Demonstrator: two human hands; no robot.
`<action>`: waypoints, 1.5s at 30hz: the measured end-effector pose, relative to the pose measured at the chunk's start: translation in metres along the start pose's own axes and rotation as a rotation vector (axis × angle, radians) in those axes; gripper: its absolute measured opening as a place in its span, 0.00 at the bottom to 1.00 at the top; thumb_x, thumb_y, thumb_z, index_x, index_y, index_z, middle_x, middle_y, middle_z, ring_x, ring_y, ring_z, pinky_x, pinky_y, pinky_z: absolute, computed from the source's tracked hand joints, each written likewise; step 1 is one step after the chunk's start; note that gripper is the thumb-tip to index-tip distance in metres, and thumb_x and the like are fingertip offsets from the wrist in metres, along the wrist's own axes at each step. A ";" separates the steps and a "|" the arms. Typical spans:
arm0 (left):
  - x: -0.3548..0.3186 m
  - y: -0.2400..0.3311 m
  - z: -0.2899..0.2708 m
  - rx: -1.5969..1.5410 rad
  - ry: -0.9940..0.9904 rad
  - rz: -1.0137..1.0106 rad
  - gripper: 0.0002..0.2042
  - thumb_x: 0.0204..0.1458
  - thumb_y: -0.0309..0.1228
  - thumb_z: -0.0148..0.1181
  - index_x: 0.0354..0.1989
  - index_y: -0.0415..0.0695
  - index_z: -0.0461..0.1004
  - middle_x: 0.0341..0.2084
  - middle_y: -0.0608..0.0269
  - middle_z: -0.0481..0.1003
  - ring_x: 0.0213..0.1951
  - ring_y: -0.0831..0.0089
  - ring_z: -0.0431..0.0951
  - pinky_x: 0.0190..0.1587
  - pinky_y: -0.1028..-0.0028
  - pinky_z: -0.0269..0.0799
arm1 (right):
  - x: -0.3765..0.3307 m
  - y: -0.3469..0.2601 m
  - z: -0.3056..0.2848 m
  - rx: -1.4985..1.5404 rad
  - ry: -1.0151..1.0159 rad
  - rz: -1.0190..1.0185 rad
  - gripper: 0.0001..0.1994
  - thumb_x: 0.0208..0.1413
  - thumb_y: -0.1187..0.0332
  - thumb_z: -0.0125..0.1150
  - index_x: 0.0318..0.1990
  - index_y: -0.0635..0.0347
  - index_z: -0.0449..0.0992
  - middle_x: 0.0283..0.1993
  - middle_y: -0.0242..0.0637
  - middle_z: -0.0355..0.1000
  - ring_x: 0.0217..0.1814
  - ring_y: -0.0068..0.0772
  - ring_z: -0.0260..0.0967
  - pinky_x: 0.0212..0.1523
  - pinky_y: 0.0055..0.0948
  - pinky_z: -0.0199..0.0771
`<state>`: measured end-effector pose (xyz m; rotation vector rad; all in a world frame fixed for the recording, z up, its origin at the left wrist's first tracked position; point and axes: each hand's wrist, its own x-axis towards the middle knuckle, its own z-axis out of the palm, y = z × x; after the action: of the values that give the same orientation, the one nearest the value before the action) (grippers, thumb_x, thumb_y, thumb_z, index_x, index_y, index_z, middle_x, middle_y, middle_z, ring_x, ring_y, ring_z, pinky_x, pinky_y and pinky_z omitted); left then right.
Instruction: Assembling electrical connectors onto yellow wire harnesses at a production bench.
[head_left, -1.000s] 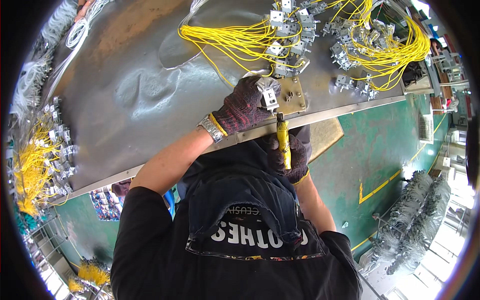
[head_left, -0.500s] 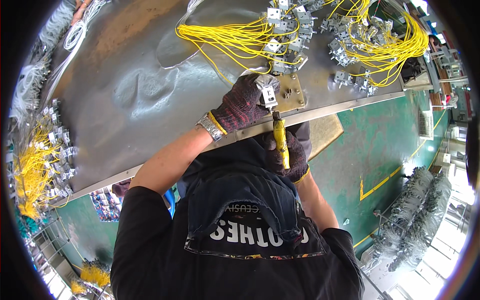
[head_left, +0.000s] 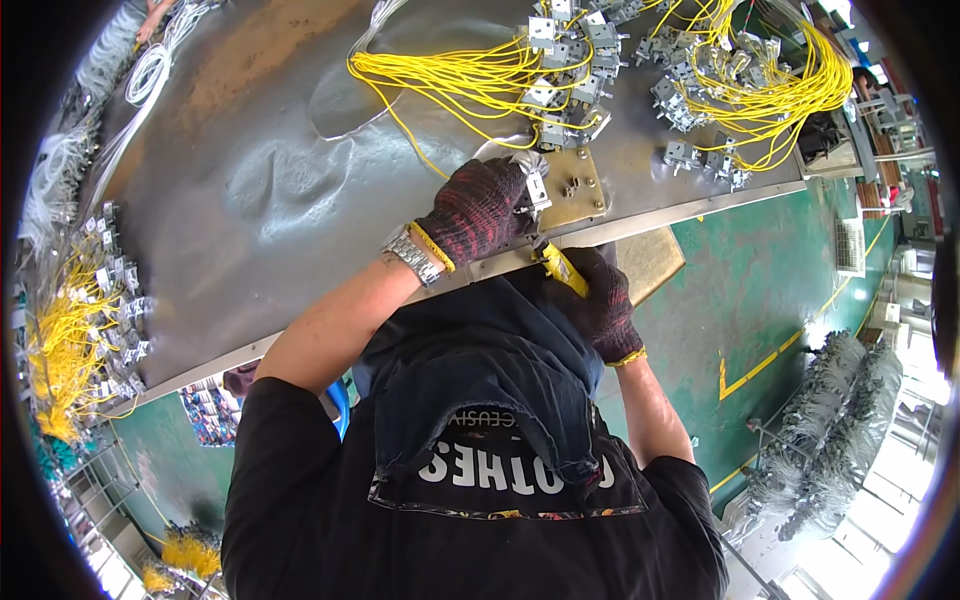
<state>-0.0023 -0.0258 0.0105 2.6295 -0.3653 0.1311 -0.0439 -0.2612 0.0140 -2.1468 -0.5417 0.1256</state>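
My left hand [head_left: 476, 215], in a dark red-flecked knit glove, is closed on a small metal part with a white face [head_left: 538, 192] at the table's near edge. Beside that part lies a tan metal plate [head_left: 573, 200] with several bolts and studs. My right hand [head_left: 603, 305], gloved likewise, grips a yellow-handled tool [head_left: 563, 270] just off the edge. Its dark tip points up and left, close below the left hand's fingers. The tip's exact kind is hard to make out, and the glove hides part of the handle.
Bundles of yellow wires [head_left: 450, 75] with grey metal parts [head_left: 580, 85] lie on the dark metal table [head_left: 230, 270]. A second bundle [head_left: 800, 95] sits at the far right, another [head_left: 75, 340] at the left. White cables [head_left: 150, 75] run along the far left, near another person's hand [head_left: 150, 22].
The yellow-handled tool has swung from nearly upright to a slant, its handle now lower right. My right hand has moved right. The small metal part has turned in my left hand.
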 end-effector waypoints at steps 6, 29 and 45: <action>-0.006 0.006 -0.021 -0.070 -0.167 -0.063 0.42 0.34 0.60 0.75 0.54 0.45 0.70 0.38 0.49 0.77 0.42 0.50 0.80 0.43 0.55 0.77 | 0.022 0.023 0.003 0.213 -0.070 -0.020 0.12 0.52 0.72 0.71 0.43 0.59 0.77 0.35 0.30 0.75 0.36 0.20 0.71 0.39 0.26 0.75; -0.025 0.005 -0.009 0.074 0.127 0.076 0.34 0.45 0.36 0.67 0.63 0.42 0.65 0.54 0.52 0.72 0.56 0.51 0.70 0.61 0.54 0.60 | 0.138 0.030 -0.034 -0.172 0.112 -0.219 0.21 0.49 0.65 0.74 0.49 0.58 0.75 0.42 0.45 0.76 0.44 0.52 0.75 0.46 0.41 0.76; -0.022 0.006 -0.010 0.116 0.051 0.052 0.37 0.47 0.36 0.67 0.68 0.45 0.61 0.54 0.51 0.72 0.58 0.55 0.71 0.61 0.56 0.61 | 0.138 0.038 -0.030 -0.157 -0.077 -0.216 0.23 0.49 0.68 0.73 0.53 0.60 0.75 0.47 0.47 0.77 0.48 0.51 0.76 0.50 0.40 0.76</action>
<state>-0.0252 -0.0207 0.0185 2.7257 -0.4198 0.2425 0.1017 -0.2441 0.0159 -2.2251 -0.8487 0.0475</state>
